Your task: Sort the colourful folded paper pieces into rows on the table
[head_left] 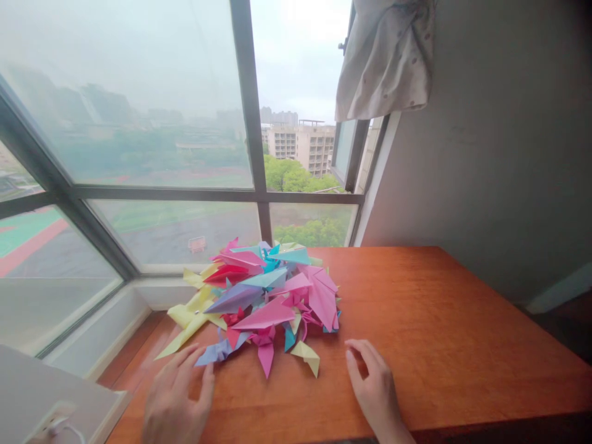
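A heap of folded paper pieces (268,311) in pink, red, blue, purple and yellow lies on the wooden table (416,320); several look like origami cranes. My left hand (178,394) is at the heap's near left, thumb and fingers apart. The wing tip of a light blue paper crane (222,351) reaches toward the gap between them; whether they touch it I cannot tell. To the right of the heap, my right hand (374,385) is loosely curved over the table and holds nothing. Nearest to it is a pale yellow folded piece (306,357). A magenta crane (265,348) sits at the front.
Behind the heap stand large windows with a dark frame (208,194), one pane open at the right. A gathered curtain (386,61) hangs over that side, beside a grey wall (490,142). A white ledge with a socket and plug (58,419) is at lower left.
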### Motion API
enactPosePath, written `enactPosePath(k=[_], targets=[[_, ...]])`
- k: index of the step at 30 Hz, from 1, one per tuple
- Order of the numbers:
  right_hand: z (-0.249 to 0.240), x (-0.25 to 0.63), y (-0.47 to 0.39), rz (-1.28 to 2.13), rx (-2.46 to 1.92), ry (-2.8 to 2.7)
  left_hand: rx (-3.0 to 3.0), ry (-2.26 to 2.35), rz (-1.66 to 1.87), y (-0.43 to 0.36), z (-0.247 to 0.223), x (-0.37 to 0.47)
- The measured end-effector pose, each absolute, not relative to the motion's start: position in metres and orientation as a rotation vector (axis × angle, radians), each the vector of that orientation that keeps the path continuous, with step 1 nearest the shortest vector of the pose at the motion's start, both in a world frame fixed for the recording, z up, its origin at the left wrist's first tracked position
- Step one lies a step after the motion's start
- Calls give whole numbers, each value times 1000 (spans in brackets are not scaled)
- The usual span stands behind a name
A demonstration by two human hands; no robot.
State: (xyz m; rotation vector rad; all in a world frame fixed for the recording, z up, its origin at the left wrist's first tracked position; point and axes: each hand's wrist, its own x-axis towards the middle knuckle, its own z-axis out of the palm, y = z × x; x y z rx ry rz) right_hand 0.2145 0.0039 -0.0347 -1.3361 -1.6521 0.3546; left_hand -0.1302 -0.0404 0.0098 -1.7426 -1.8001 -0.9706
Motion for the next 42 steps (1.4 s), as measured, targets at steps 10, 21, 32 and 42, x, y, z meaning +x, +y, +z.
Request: enactPosePath(k=[10, 21, 32, 42], targets=[[-26, 171, -7, 557, -1133, -1936, -1865, -1779, -956, -11, -5, -154], [-20, 173, 2, 717, -1188, -1796, -2034, -1522, -1413, -44, 16, -66], [-26, 177, 1, 844, -1168, -1733, -2837, -1671, -1073, -14, -5, 27], [-21, 176, 0, 896, -1194, -1728, -2884, -1814, -1177, -12, -10, 24]])
